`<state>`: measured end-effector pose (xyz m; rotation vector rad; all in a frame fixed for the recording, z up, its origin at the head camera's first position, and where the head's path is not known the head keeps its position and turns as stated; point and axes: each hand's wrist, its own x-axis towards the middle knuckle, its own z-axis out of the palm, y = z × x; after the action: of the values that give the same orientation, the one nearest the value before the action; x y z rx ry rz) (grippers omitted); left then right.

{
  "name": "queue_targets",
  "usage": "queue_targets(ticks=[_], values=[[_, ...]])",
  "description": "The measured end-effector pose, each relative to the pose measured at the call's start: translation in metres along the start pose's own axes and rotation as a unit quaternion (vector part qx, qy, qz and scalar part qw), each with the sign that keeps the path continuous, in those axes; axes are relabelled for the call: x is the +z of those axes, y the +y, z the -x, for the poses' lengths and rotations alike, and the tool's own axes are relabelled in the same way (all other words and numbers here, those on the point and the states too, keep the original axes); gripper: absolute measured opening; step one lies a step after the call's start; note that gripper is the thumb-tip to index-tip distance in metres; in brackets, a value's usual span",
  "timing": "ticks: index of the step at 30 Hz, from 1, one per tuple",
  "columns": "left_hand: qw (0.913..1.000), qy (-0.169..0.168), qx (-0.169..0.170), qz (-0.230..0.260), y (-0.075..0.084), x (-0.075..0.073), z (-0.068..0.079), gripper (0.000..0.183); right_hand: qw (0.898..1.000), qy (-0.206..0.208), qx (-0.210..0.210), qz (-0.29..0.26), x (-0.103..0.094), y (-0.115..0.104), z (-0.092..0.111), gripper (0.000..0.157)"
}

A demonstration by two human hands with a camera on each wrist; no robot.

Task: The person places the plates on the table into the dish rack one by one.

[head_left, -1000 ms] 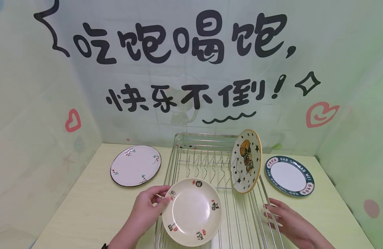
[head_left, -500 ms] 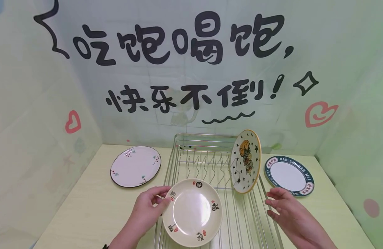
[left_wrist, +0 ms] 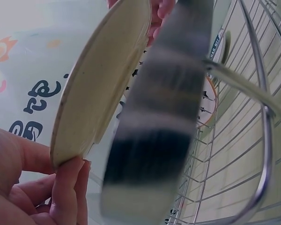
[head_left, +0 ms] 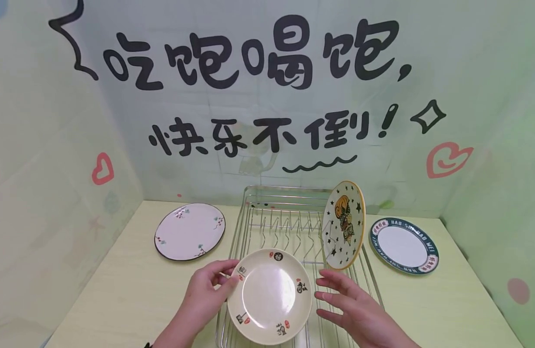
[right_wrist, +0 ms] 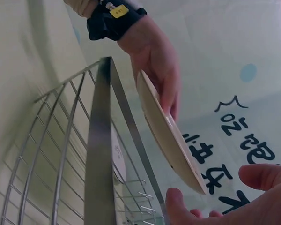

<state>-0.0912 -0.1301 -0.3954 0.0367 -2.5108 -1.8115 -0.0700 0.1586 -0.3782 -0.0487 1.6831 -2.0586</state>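
My left hand (head_left: 208, 292) pinches the left rim of a cream plate (head_left: 269, 299) with small black and red characters, thumb on its face and fingers behind. The left wrist view shows the plate's underside (left_wrist: 100, 70) with the fingers at its edge. The plate is held over the front of a wire dish rack (head_left: 324, 309). To its right, my right hand (head_left: 352, 302) has its fingers spread just short of the rim. In the right wrist view, the thumb and fingers of this hand (right_wrist: 253, 201) stand apart near the plate's edge (right_wrist: 171, 136).
A star-patterned plate (head_left: 343, 224) with an orange rim stands upright in the rack's right side. A white plate (head_left: 190, 232) with floral sprigs lies left of the rack, and a blue-rimmed plate (head_left: 404, 245) lies right. A printed cloth backdrop (head_left: 258, 96) rises behind.
My right hand has come from the rack's right side, up and then left over the rack to the cream plate's right edge. The left hand and plate have hardly moved.
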Motion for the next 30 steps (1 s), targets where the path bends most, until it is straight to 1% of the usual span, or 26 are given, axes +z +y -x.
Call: queue_targets(ticks=[6, 8, 11, 13, 16, 20, 22, 25, 30], values=[[0.9999, 0.002, -0.003, -0.010, 0.002, 0.000, 0.000, 0.029, 0.999, 0.042, -0.010, -0.012, 0.017, 0.009, -0.008, 0.064], [0.9999, 0.005, -0.007, -0.010, 0.003, 0.000, 0.000, 0.029, 0.999, 0.038, -0.016, -0.016, 0.020, 0.012, -0.008, 0.063], [0.9998, 0.009, -0.004, -0.015, 0.004, 0.000, 0.000, 0.029, 0.999, 0.032, -0.013, -0.028, 0.024, 0.017, -0.010, 0.065], [0.9998, 0.012, -0.010, -0.011, 0.005, 0.000, 0.000, 0.029, 0.999, 0.029, -0.011, -0.038, 0.026, 0.019, -0.011, 0.066], [0.9998, 0.016, -0.014, -0.008, 0.005, 0.000, 0.000, 0.029, 0.998, 0.031, -0.013, -0.049, 0.027, 0.022, -0.013, 0.066], [0.9996, 0.019, -0.019, -0.009, 0.002, 0.001, 0.001, 0.028, 0.998, 0.040, -0.022, -0.051, 0.027, 0.025, -0.016, 0.065], [0.9996, 0.017, -0.021, -0.007, 0.001, 0.001, 0.001, 0.027, 0.997, 0.044, -0.023, -0.053, 0.026, 0.026, -0.016, 0.065], [0.9998, 0.009, -0.015, 0.000, 0.000, 0.001, 0.002, 0.028, 0.997, 0.047, -0.026, -0.054, 0.025, 0.028, -0.016, 0.065], [0.9987, -0.018, -0.027, 0.040, 0.000, 0.001, 0.003, 0.032, 0.997, 0.058, -0.029, -0.046, 0.024, 0.030, -0.016, 0.064]])
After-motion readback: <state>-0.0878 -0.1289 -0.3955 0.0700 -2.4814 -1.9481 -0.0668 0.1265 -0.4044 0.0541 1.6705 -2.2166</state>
